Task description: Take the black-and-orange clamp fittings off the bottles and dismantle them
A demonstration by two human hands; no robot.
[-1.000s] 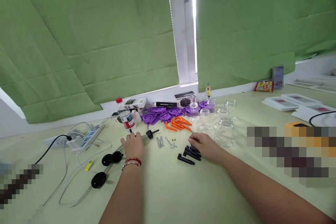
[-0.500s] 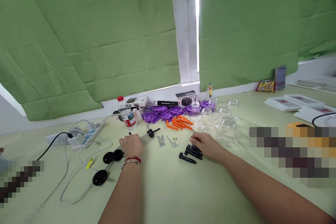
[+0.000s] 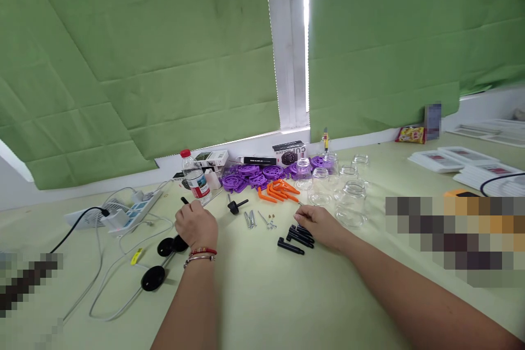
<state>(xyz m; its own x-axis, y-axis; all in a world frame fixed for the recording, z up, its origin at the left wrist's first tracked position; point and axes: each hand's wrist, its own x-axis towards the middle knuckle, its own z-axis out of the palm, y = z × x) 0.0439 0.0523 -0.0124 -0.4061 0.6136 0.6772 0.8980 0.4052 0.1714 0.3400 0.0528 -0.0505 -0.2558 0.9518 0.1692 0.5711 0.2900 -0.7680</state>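
Observation:
My left hand (image 3: 197, 225) is closed around a thin metal rod (image 3: 213, 198) whose far end points up and right. A black end piece (image 3: 184, 200) sticks out past its knuckles. Beside this wrist lie round black discs (image 3: 153, 278). My right hand (image 3: 315, 224) has its thumb and fingers pinched low over the table; what lies between them is hidden. A small coiled spring (image 3: 301, 204) shows at its fingertips; I cannot tell if it is held. Several black plastic handles (image 3: 301, 238) lie under and beside this hand. Between the hands are long screws (image 3: 250, 219) and small wing nuts (image 3: 272, 225).
A black knob on a rod (image 3: 233, 207), orange curved pieces (image 3: 279, 191), purple discs (image 3: 250, 176) and glass jars (image 3: 353, 202) stand farther back. A water bottle (image 3: 197, 178) is behind my left hand. A power strip (image 3: 139, 210) with loose cables lies left, white packs (image 3: 438, 160) right.
My left hand has moved a little left, and the thin rod in it has pulled away from the black knob. My right hand stays by the black handles. The view has shifted slightly.

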